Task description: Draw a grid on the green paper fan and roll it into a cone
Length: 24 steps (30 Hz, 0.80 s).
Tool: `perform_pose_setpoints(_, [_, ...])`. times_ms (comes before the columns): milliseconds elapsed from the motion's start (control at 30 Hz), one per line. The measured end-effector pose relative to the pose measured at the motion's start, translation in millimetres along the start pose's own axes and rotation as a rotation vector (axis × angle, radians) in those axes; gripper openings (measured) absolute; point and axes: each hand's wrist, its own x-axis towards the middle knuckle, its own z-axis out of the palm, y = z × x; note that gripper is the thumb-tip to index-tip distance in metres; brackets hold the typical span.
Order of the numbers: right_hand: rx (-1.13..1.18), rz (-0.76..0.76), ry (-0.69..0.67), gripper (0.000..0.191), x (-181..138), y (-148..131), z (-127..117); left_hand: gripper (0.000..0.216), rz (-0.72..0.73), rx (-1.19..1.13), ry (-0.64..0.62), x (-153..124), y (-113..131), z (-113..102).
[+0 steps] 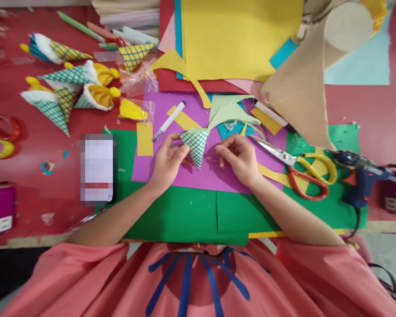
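My left hand (168, 160) pinches a small paper cone (196, 145) with a blue-green grid pattern, its tip pointing toward me, above a purple sheet (214, 174). Just right of the cone, my right hand (239, 156) has its fingers curled, and I cannot make out anything in them. A white marker (169, 119) lies just beyond my left hand. Pale green paper offcuts (229, 110) lie behind the cone.
Scissors with red and yellow handles (300, 169) and a blue glue gun (359, 176) lie right on green paper (181, 215). Several finished cones (66, 88) sit far left, a phone (98, 169) near left. Yellow sheets (237, 35) and a burlap roll (303, 83) lie beyond.
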Motion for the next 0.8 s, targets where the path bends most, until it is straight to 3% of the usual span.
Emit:
perform_pose_setpoints(233, [0.044,0.056,-0.035,0.032,-1.7,-3.8,4.7,0.032,0.045,0.097,-0.059,-2.9,4.9,2.2])
perform_pose_setpoints(367, [-0.010,0.058,-0.077,0.020,-2.7,-5.2,1.6,0.032,0.081,0.122,-0.083,-3.6,3.4,2.0])
perform_pose_setpoints(467, [-0.029,0.003,-0.041,0.021,-4.7,-5.0,0.3,0.034,0.168,0.202,-0.065,-3.9,1.3,0.5])
perform_pose_setpoints(567, [-0.051,-0.048,-0.112,0.029,-5.7,-3.4,1.0,0.036,0.282,0.375,-0.050,-4.1,1.9,-1.0])
perform_pose_setpoints(633, [-0.061,-0.043,-0.139,0.022,-4.9,-2.4,1.3,0.034,0.353,0.451,-0.046,-4.0,4.0,-1.6])
perform_pose_setpoints(800, [0.047,-0.009,-0.061,0.019,0.0,-2.2,-1.5,0.025,0.397,0.342,0.040,-3.0,8.2,-1.9])
